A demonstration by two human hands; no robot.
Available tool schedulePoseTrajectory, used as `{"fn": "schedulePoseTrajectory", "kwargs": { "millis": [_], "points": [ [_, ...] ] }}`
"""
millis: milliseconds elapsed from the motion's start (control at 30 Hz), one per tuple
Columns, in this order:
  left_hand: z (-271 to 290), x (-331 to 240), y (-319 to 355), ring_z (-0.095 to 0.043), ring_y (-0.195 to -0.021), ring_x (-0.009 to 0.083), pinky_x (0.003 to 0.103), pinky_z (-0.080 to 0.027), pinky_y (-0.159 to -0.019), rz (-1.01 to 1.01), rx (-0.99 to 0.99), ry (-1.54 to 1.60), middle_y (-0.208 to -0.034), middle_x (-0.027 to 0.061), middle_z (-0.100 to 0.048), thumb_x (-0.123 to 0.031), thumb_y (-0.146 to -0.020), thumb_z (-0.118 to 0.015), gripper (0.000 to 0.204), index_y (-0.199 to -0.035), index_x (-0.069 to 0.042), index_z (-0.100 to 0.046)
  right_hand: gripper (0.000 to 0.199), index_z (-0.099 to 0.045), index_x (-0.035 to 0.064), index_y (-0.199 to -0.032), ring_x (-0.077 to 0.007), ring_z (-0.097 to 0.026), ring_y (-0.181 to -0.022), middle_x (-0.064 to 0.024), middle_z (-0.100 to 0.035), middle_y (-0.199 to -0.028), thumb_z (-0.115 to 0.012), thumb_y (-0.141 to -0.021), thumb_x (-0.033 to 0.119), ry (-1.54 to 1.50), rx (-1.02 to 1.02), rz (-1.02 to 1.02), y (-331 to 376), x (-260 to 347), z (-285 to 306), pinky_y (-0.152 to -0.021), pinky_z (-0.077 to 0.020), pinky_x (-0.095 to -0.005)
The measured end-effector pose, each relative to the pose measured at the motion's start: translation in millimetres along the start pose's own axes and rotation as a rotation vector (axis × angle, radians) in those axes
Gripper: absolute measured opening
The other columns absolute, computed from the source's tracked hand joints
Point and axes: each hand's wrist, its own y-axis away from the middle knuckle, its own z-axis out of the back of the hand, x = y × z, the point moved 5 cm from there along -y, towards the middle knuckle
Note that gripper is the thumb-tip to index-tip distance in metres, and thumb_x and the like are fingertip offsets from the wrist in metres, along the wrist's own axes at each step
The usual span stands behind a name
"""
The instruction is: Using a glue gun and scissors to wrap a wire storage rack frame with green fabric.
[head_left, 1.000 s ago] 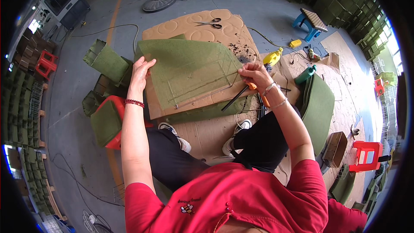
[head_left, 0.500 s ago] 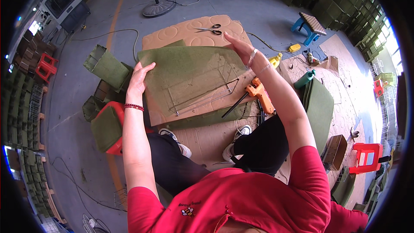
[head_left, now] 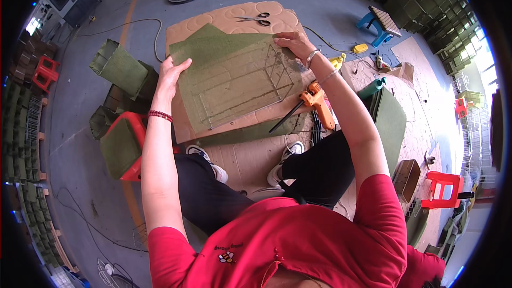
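Note:
A thin, see-through green sheet [head_left: 213, 53] spreads between my two hands. At its left edge my left hand [head_left: 170, 77] is closed on it, thumb lying along the top. The upper right corner is pinched by my right hand [head_left: 296, 44]. Through the sheet shows a box-shaped wire frame [head_left: 273, 77]; whether sheet and frame touch all along cannot be told. Both are over a cardboard-topped work surface [head_left: 186, 26]. Close to my right forearm lies an orange glue gun [head_left: 319, 108]. Black-handled scissors [head_left: 261, 19] rest beyond the sheet.
Green fabric boxes [head_left: 120, 69] and a red stool [head_left: 136, 154] stand left. On the right are stacked green sheets [head_left: 392, 122], a teal bottle [head_left: 372, 88], a cardboard box [head_left: 408, 180] and a blue-legged stool [head_left: 377, 24]. A cable [head_left: 160, 37] runs across the floor.
My right hand has gone from outstretched fingers at the sheet's right end to pinching its corner. The sheet now lies flatter over the wire frame. The whole view has shifted slightly.

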Motion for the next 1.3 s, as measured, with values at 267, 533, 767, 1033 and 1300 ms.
{"fn": "schedulePoseTrajectory", "kwargs": {
  "millis": [267, 533, 767, 1033, 1300],
  "points": [
    [0.3, 2.1, 0.2, -0.061, -0.094, 0.0123, 0.027, -0.045, -0.086, -0.019, -0.03, -0.049, -0.105, 0.0058, -0.067, -0.006, -0.081, -0.071, 0.033, -0.111, -0.001, -0.061, 0.046, -0.064, 0.0008, -0.115, -0.0141, -0.063, -0.086, -0.0091, -0.068, -0.097, -0.069, -0.082, 0.032, 0.123, -0.083, 0.083, 3.9, -7.0, -0.9, -0.08, -0.049, -0.0267],
    [7.5, 2.0, 3.5, -0.062, -0.095, 0.0126, 0.027, -0.046, -0.086, -0.028, -0.046, -0.048, -0.107, 0.0067, -0.067, -0.005, -0.08, -0.071, 0.034, -0.113, -0.001, -0.061, 0.045, -0.064, 0.0012, -0.115, -0.012, -0.062, -0.079, -0.0069, -0.068, -0.092, -0.07, -0.083, 0.032, 0.042, -0.061, 0.095, -0.1, -9.3, -7.5, -0.073, -0.0501, -0.0256],
    [-4.1, -0.1, 2.3, -0.061, -0.097, 0.0123, 0.026, -0.045, -0.088, -0.034, -0.031, -0.1, -0.111, 0.007, -0.065, -0.008, -0.082, -0.071, 0.037, -0.116, -0.001, -0.058, 0.044, -0.064, 0.0015, -0.115, -0.0104, -0.061, -0.076, -0.0055, -0.068, -0.091, -0.069, -0.084, 0.032, 0.002, -0.054, 0.117, -13.3, -30.7, 4.0, -0.069, -0.0497, -0.0248],
    [0.4, 1.2, 5.0, -0.062, -0.093, 0.0137, 0.029, -0.047, -0.086, -0.039, -0.068, -0.065, -0.103, 0.0075, -0.067, -0.008, -0.077, -0.074, 0.035, -0.109, 0.0, -0.062, 0.044, -0.064, -0.0006, -0.115, -0.0115, -0.062, -0.079, -0.0069, -0.067, -0.094, -0.069, -0.084, 0.03, -0.096, -0.014, 0.065, -15.0, -32.0, 0.7, -0.071, -0.0508, -0.0252],
    [2.1, 3.8, 7.7, -0.062, -0.093, 0.0132, 0.028, -0.047, -0.085, 0.005, -0.03, -0.037, -0.106, 0.0067, -0.066, -0.005, -0.08, -0.072, 0.036, -0.113, 0.0, -0.059, 0.045, -0.065, 0.0001, -0.114, -0.0128, -0.062, -0.085, -0.007, -0.068, -0.096, -0.068, -0.084, 0.033, 0.094, -0.099, 0.122, 0.9, -12.7, -8.0, -0.078, -0.0495, -0.0258]
  ]
}}
